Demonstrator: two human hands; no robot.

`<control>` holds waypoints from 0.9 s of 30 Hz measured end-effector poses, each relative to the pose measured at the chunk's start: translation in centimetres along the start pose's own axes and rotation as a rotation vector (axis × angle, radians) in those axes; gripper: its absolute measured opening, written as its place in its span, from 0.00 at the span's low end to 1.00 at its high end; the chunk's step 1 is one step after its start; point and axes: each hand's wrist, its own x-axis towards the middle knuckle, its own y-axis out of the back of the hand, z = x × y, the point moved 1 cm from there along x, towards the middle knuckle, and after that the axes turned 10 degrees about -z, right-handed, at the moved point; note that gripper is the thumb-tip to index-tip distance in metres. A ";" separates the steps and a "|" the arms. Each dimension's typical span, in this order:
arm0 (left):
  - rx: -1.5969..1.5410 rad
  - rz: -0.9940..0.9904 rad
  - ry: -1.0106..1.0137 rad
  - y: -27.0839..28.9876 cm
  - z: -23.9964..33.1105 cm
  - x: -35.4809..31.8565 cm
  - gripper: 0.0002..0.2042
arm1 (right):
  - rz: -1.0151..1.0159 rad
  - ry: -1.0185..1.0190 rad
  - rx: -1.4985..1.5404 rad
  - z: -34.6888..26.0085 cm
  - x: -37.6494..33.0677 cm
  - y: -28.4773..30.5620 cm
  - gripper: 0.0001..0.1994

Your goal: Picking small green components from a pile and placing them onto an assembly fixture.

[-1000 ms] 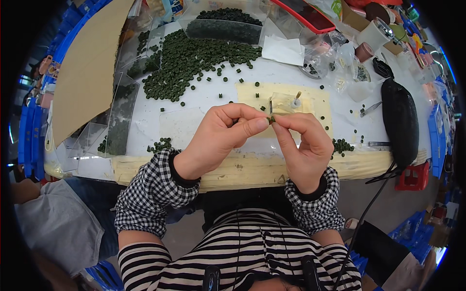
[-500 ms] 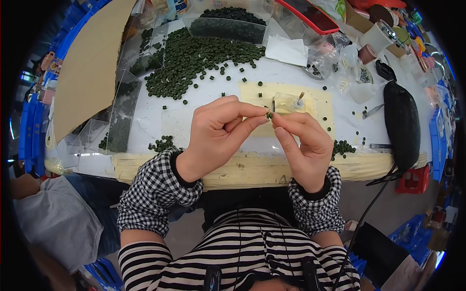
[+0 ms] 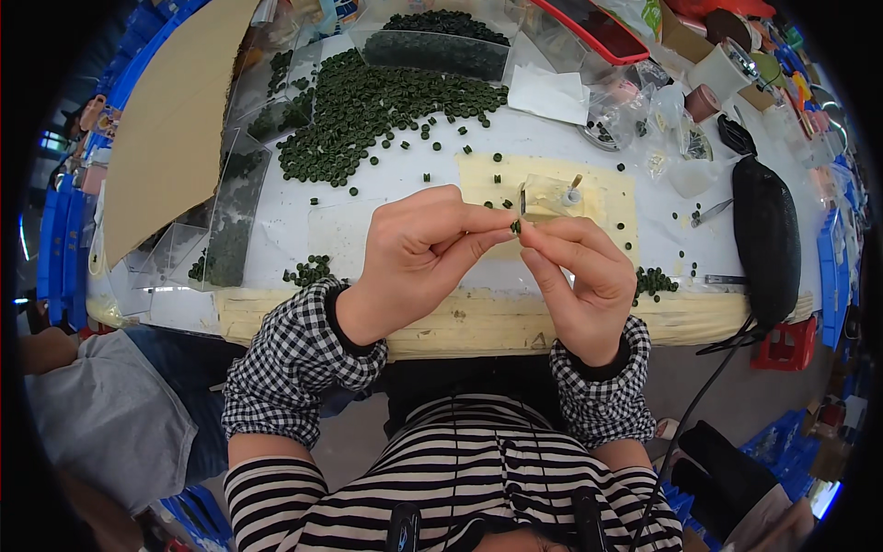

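Note:
Between my two hands is a tiny dark green grooved piece [image 3: 516,227], shaped like a little spool. My left hand [image 3: 409,258] pinches it from the left with thumb and forefinger. On the other side, the thumb and forefinger of my right hand [image 3: 586,281] close on it as well; fingertips cover most of it. Just beyond the fingers, a small block fixture [image 3: 550,195] with an upright pin stands on a yellowish sheet [image 3: 607,193]. A large heap of similar green pieces [image 3: 368,110] spreads over the far left of the table.
Small piles of green pieces lie by my left wrist [image 3: 308,270] and right wrist [image 3: 655,281]. Cardboard [image 3: 175,120] and transparent trays [image 3: 235,216] stand at left. Rightward are a black pouch [image 3: 765,235] and tweezers [image 3: 713,212]; a red-edged phone [image 3: 598,32] lies at the back.
Both hands stay together in nearly the same pinch. The small piece looks slightly turned between the fingertips, and the whole view has shifted a little.

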 end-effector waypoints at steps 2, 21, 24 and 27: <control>-0.008 -0.007 0.005 0.0 -0.1 0.0 0.11 | -0.009 0.007 -0.011 0.0 0.0 0.1 0.16; -0.044 0.005 0.015 0.1 0.1 0.2 0.10 | 0.030 0.027 -0.007 0.0 -0.2 -0.2 0.14; -0.050 0.023 0.002 -0.2 -0.1 0.0 0.12 | 0.023 0.016 0.008 0.1 -0.2 -0.2 0.14; 0.031 0.033 -0.065 -0.3 -0.1 0.0 0.12 | 0.006 0.004 0.008 0.1 -0.3 -0.2 0.14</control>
